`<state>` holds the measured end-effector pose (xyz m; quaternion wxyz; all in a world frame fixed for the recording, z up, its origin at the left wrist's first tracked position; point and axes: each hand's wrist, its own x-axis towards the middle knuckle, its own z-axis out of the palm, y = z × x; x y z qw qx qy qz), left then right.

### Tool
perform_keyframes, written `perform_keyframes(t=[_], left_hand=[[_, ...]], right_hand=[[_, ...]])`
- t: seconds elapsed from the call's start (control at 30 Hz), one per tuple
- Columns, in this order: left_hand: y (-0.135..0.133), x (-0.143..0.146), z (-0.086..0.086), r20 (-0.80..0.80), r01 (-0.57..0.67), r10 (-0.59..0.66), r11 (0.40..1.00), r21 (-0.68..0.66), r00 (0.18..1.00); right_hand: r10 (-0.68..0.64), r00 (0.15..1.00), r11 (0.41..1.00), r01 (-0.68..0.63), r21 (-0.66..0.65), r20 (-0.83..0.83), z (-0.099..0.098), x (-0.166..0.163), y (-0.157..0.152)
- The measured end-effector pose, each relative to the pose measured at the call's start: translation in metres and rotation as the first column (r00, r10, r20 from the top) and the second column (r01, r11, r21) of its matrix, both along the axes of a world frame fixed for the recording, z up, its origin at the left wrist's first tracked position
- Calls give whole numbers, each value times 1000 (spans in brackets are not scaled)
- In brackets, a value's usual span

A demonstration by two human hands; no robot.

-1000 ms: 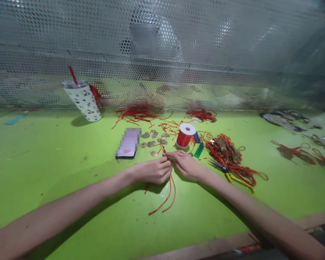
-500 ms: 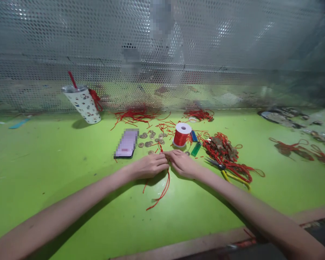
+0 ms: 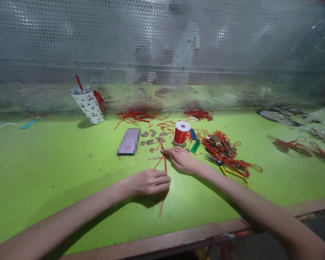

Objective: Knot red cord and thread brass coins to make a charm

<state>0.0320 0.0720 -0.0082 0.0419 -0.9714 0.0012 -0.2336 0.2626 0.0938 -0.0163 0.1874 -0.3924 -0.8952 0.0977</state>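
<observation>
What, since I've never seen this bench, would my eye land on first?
The bright green table, then, at its middle, the left hand and right hand holding a red cord stretched between them. Just beyond stand a red spool and loose coins, with a heap of red-corded coins to the right.

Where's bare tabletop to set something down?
Widest free patch: green tabletop left of the left hand, bordered by the patterned white cup and flat phone. Another lies right of the yellow-handled cutters. Crowded: brass coins, red thread spool, red-corded charm pile beyond the right hand pinching the red cord.
</observation>
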Motion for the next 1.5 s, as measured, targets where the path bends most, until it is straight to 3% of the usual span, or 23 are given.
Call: perform_keyframes(t=[0.1, 0.37, 0.57, 0.73, 1.1, 1.37, 1.5], left_hand=[[-5, 5, 3, -23, 48, -49, 999, -18, 999], [-5, 10, -6, 79, 10, -4, 996, -84, 997], [-3, 7, -11, 123, 16, 1, 990, -137, 992], [-2, 6, -14, 162, 21, 10, 983, -185, 987], [-5, 4, -15, 208, -30, 84, 968, -248, 975], [-5, 4, -15, 238, -25, 134, 912, -410, 962], [-5, 4, -15, 240, -18, 129, 909, -417, 962]], right_hand=[[-9, 1000, 1000, 9, -1, -4, 0, -2, -1], [-31, 996, 998, 26, -62, -89, 11, -5, 5], [-151, 962, 989, 148, -29, -226, 21, 31, 14], [-222, 968, 966, 234, 109, -118, 11, 59, 5], [-325, 938, 939, 335, 76, -125, -13, 45, -7], [-329, 903, 943, 327, -57, -276, -9, 40, -13], [-380, 774, 924, 345, -166, -507, 5, 40, -17]])
